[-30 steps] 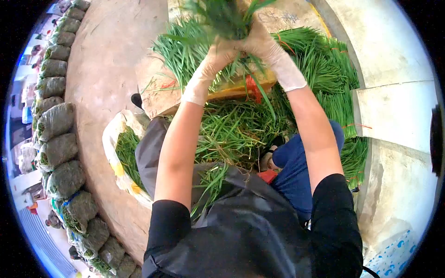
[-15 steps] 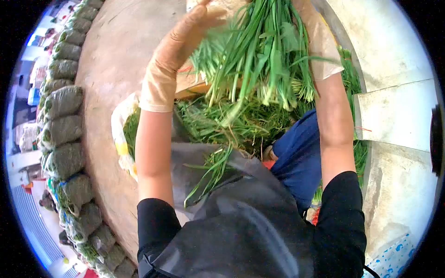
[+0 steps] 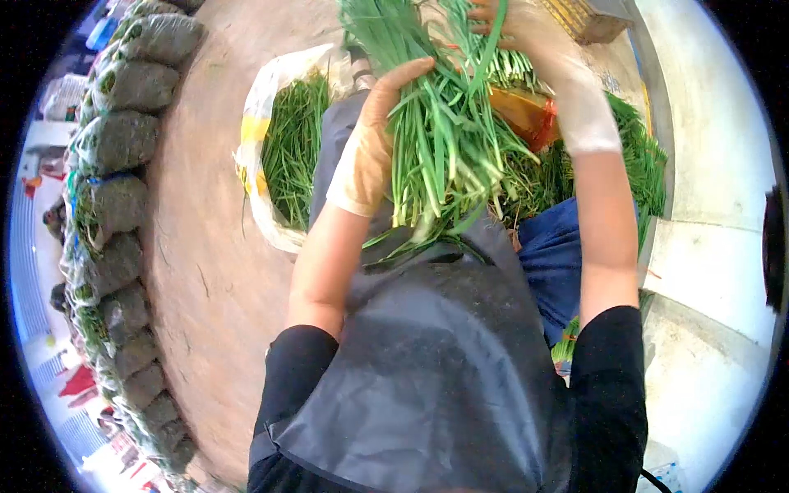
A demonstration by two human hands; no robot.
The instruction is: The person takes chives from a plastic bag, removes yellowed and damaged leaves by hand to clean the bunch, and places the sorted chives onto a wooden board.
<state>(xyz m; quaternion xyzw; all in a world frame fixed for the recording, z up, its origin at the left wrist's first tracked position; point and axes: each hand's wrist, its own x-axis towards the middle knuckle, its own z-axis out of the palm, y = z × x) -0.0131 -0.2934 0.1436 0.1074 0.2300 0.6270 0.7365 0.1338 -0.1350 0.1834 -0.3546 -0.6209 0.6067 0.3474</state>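
A loose bunch of garlic chives point(image 3: 436, 140), with flat green leaves and pale stem ends toward me, lies across my lap and the front of my dark apron point(image 3: 444, 345). My left hand point(image 3: 382, 111), in a thin glove, is closed around its left side, thumb across the leaves. At the upper right, my gloved right hand point(image 3: 534, 45) is smeared by motion near the leaf tops; whether its fingers grip any leaves is unclear. Beyond the bunch, more chives point(image 3: 514, 70) with evenly set stem ends rest by an orange-yellow edge point(image 3: 522, 115).
A white and yellow sack point(image 3: 259, 135) of loose greens stands to my left. Filled bags point(image 3: 119, 144) line the far left. Green bundles point(image 3: 645, 164) lie at my right beside a pale concrete ledge point(image 3: 707, 255). A yellow crate point(image 3: 588, 16) is at the top right.
The bunch has come down and closer to my lap. My left hand, held apart from the leaves before, now grips the bunch. My right hand has shifted slightly; the view has turned left.
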